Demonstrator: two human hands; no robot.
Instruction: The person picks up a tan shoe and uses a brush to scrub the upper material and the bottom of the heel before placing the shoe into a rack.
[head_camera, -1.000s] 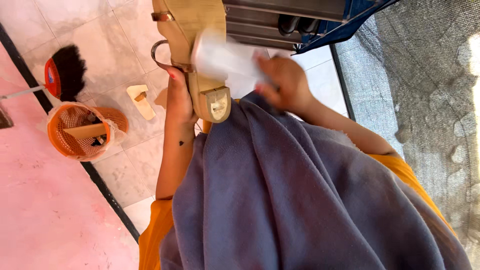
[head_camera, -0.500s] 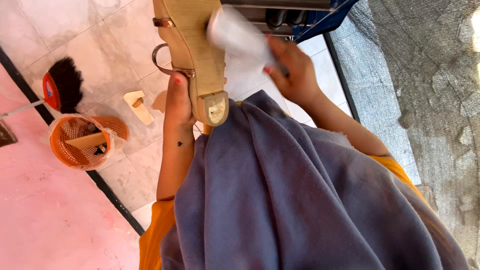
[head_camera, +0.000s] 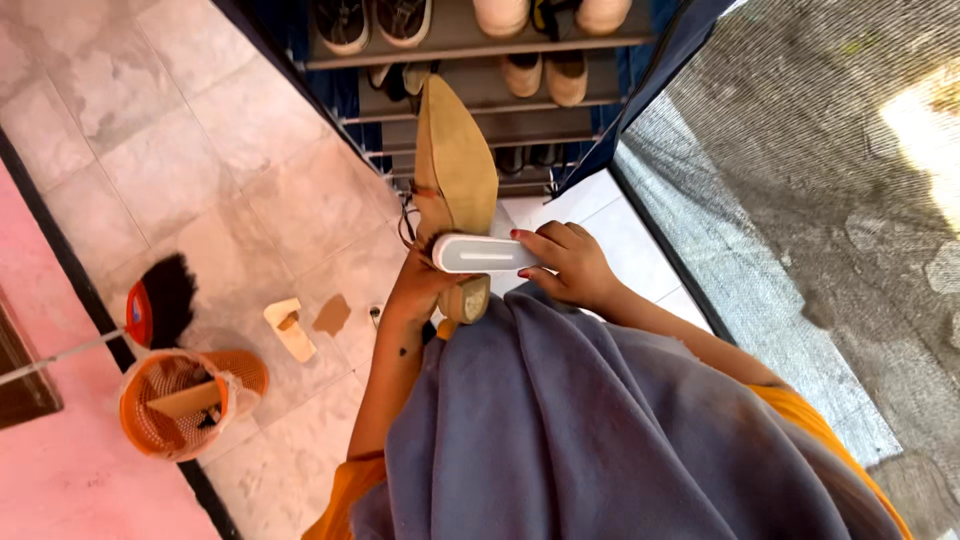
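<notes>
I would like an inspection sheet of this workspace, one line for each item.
Surface: pale stone floor tiles, with a brown patch on one tile.
Job's things: tan heeled shoe held sole up; white brush laid across the sole near the heel.
Clutter: orange basket with items inside, black broom, pale sandal on the floor.
Hands: left hand grips the shoe near the heel; right hand holds the brush.
Cables: nothing seen.
Surroundings: shoe rack with several pairs ahead, dark mesh screen at the right, pink floor strip at the left.
</notes>
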